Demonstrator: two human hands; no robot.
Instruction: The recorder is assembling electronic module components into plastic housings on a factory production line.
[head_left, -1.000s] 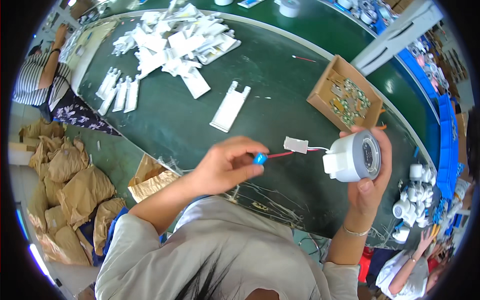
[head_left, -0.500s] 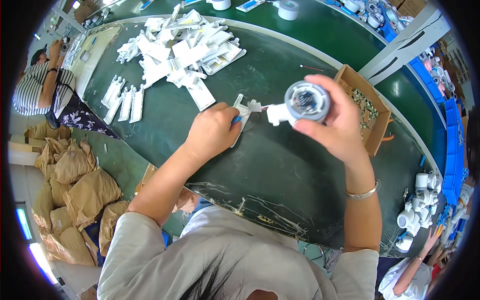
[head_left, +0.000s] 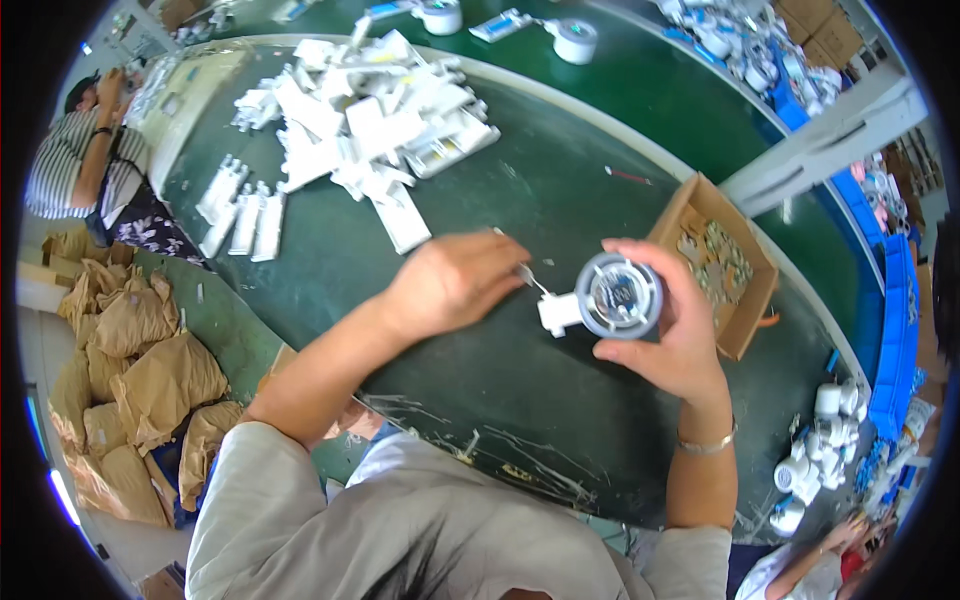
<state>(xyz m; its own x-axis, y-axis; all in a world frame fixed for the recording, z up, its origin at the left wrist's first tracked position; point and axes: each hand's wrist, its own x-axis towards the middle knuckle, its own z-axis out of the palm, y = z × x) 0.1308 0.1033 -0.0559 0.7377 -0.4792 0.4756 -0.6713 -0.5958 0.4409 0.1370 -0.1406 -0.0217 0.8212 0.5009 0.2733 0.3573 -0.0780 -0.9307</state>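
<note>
My right hand (head_left: pixel 682 325) grips a round device head (head_left: pixel 620 295) by its side. The head has a grey translucent rim, a dark circuit inside and a short white neck (head_left: pixel 559 314) pointing left. A thin pale wire (head_left: pixel 537 284) runs from the neck to the fingertips of my left hand (head_left: pixel 455 283). These fingers are pinched together above the table, and what lies under them is mostly hidden. Past my left hand, a large heap of white plastic housings (head_left: pixel 370 120) covers the far left of the table. A few similar white pieces (head_left: pixel 243 222) lie side by side left of it.
A cardboard box (head_left: pixel 745 325) of small parts stands just beyond my right hand. A small red wire (head_left: pixel 628 176) lies near it. White device heads (head_left: pixel 825 440) cluster at the right edge. Beyond the table, a green belt (head_left: pixel 520 50) carries more devices. Other people work at left and lower right.
My left hand has shifted right and slightly down, and the white piece and blue bit at its fingers no longer show. The device head has moved down a little in my right hand.
</note>
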